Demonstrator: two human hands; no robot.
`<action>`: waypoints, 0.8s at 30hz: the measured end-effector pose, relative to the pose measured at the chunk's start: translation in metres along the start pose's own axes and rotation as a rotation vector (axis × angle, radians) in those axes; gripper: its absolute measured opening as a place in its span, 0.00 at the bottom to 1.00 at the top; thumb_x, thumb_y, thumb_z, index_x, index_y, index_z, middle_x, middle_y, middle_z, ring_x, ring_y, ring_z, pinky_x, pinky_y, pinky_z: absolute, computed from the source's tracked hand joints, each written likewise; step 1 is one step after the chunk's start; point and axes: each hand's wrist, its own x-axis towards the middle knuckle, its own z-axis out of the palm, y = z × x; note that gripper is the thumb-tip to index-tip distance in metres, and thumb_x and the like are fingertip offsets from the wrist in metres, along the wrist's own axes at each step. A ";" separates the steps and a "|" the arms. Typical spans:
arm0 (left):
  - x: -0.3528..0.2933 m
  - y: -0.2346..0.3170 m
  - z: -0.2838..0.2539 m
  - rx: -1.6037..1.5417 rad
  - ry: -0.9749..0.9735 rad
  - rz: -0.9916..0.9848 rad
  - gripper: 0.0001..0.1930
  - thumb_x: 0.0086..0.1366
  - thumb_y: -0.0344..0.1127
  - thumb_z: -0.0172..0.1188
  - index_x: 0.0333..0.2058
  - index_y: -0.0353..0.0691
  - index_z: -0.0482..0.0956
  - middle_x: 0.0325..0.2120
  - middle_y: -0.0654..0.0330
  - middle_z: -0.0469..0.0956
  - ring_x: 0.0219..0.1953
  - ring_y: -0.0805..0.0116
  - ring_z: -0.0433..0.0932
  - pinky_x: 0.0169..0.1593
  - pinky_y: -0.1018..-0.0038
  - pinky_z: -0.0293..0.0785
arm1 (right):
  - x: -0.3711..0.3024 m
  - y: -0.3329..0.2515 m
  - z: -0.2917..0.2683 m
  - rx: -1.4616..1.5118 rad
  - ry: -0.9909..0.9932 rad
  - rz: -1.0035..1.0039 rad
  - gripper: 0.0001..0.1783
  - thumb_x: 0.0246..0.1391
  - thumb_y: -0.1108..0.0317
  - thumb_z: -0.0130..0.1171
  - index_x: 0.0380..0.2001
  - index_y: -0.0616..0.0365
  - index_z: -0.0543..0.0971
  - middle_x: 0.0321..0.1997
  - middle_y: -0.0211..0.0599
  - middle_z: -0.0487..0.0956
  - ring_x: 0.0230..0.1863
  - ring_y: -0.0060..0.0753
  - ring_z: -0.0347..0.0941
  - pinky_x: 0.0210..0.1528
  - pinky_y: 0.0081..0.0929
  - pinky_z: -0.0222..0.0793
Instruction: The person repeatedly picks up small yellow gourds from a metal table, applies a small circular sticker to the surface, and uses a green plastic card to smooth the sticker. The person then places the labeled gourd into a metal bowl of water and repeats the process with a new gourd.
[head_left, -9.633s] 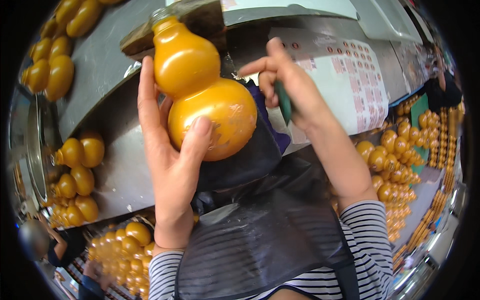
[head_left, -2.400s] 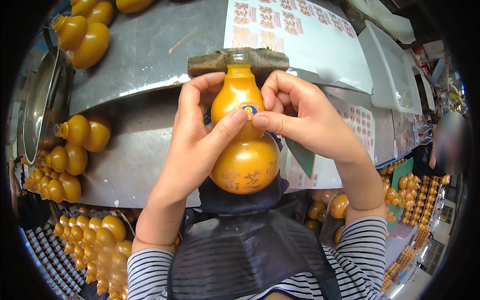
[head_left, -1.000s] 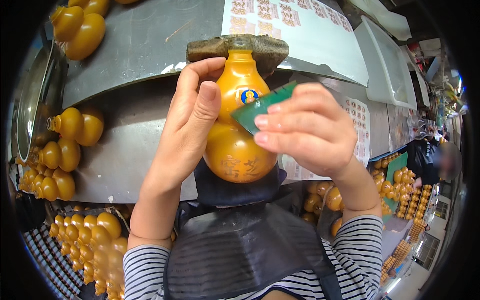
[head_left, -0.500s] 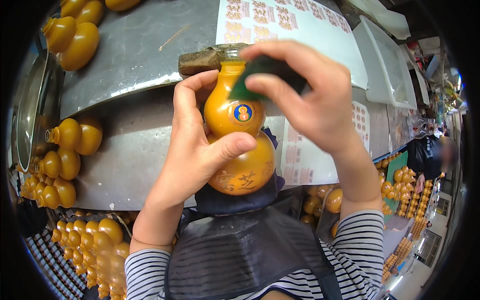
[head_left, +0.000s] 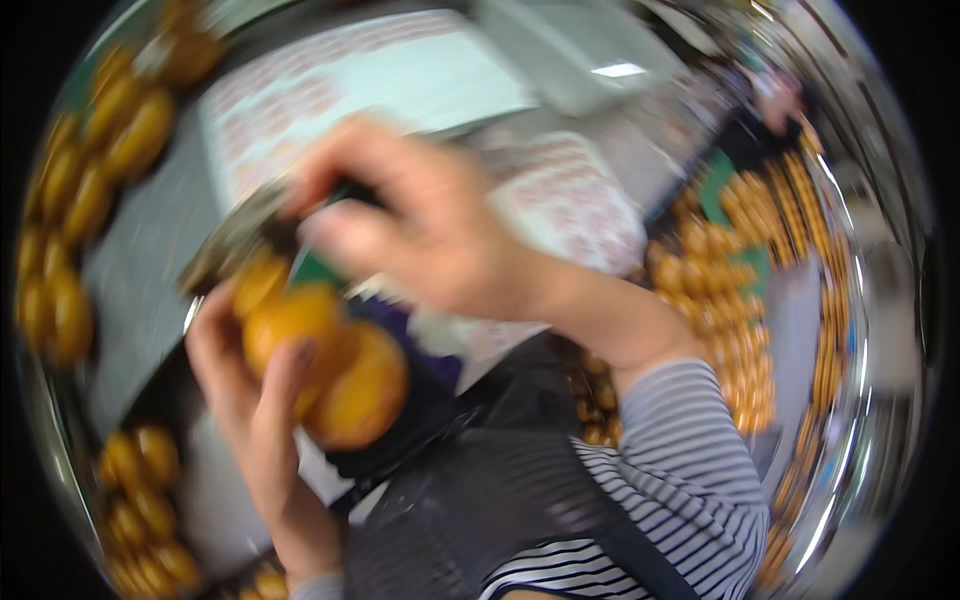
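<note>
My left hand [head_left: 245, 390] is wrapped round the side of a glossy amber gourd-shaped bottle [head_left: 360, 390], which leans with its neck to the upper left. Its lower bulb rests close to my dark apron [head_left: 450, 510]. Over the neck and upper bulb, my right hand [head_left: 420, 225] pinches a dark green flat piece [head_left: 312, 268], possibly a scraper or pad; motion smears it. A brownish block [head_left: 235, 240] lies just past the neck, which is partly hidden.
Printed label sheets [head_left: 370, 90] lie beyond my hands, with a second sheet [head_left: 575, 195] to the right. A translucent plastic bin [head_left: 580, 60] stands at the back. Similar bottles [head_left: 135, 135] line the left side; many more [head_left: 705, 300] fill the right, near another person [head_left: 775, 100].
The whole view has swung to the right and blurred, so bottle and hands now appear further left and tilted. Both hands keep their hold; the bottle's round emblem no longer shows clearly.
</note>
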 end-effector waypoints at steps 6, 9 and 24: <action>-0.037 -0.001 -0.018 -0.106 -0.074 0.210 0.30 0.70 0.54 0.49 0.60 0.36 0.61 0.49 0.55 0.70 0.50 0.67 0.72 0.47 0.76 0.71 | -0.034 -0.051 0.020 -0.513 -0.038 -0.246 0.15 0.40 0.53 0.62 0.18 0.53 0.73 0.18 0.29 0.75 0.20 0.36 0.74 0.16 0.36 0.65; -0.040 0.009 -0.019 -0.168 -0.179 0.225 0.24 0.71 0.52 0.47 0.45 0.31 0.72 0.43 0.50 0.73 0.47 0.58 0.73 0.54 0.62 0.74 | -0.061 -0.070 0.008 -0.455 -0.017 -0.195 0.15 0.42 0.56 0.63 0.16 0.53 0.73 0.18 0.28 0.75 0.20 0.36 0.74 0.18 0.34 0.65; -0.044 0.022 0.041 -0.017 -0.536 0.189 0.22 0.71 0.48 0.50 0.41 0.29 0.74 0.37 0.50 0.75 0.42 0.58 0.76 0.47 0.66 0.77 | -0.510 -0.240 -0.282 -1.567 0.772 1.656 0.16 0.49 0.52 0.54 0.28 0.49 0.84 0.29 0.41 0.82 0.33 0.49 0.80 0.38 0.43 0.75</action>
